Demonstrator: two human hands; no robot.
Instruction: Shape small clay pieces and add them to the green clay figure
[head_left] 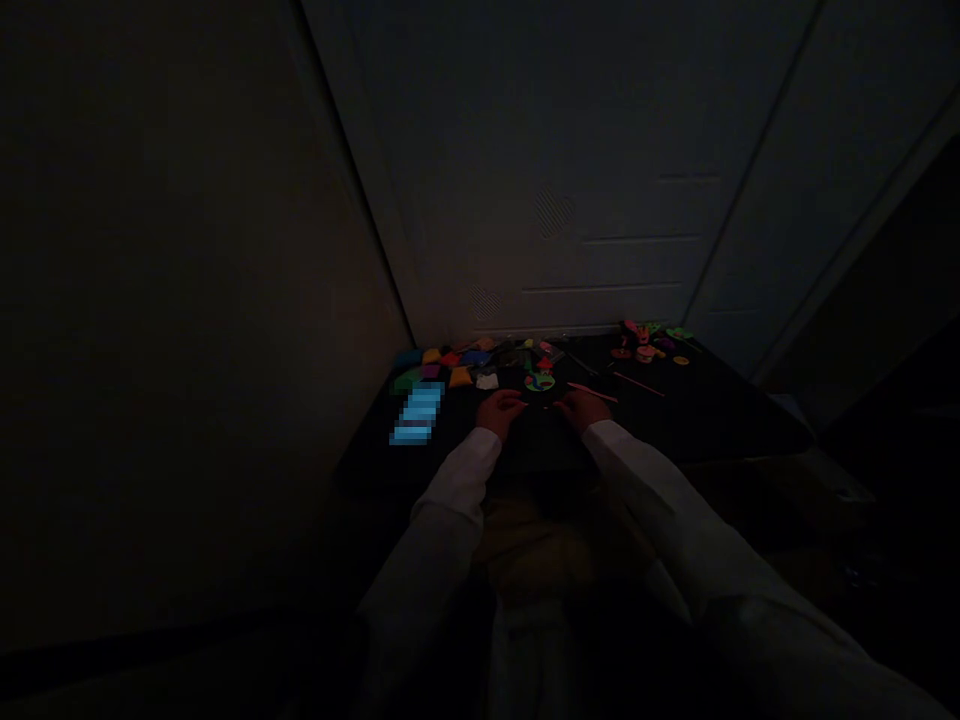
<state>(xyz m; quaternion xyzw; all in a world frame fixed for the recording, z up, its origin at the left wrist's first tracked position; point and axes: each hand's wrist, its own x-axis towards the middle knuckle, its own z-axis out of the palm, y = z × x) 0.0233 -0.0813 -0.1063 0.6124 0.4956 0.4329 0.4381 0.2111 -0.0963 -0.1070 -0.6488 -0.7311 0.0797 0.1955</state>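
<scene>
My left hand [499, 412] is over the dark table, its thumb and fingertips drawn together in a pinch. Whatever they hold, if anything, is too small and dim to name. Facing it, my right hand [584, 410] is also closed at the fingertips, and its contents cannot be made out. A tiny pale bit [545, 408] lies in the gap between the two hands. Just beyond them is a round, flat piece in green, blue and other colours [539, 381]. A pink stick-like tool [592, 392] lies right behind my right hand.
Colourful soft-looking packets [460, 377] line the table's back left. A lit phone-like screen, blurred out [418, 413], lies left of my left hand. Small coloured shaped pieces [645, 353] are grouped at the back right. A thin reddish stick [640, 384] lies nearby. A pale panelled wall [600, 200] rises behind.
</scene>
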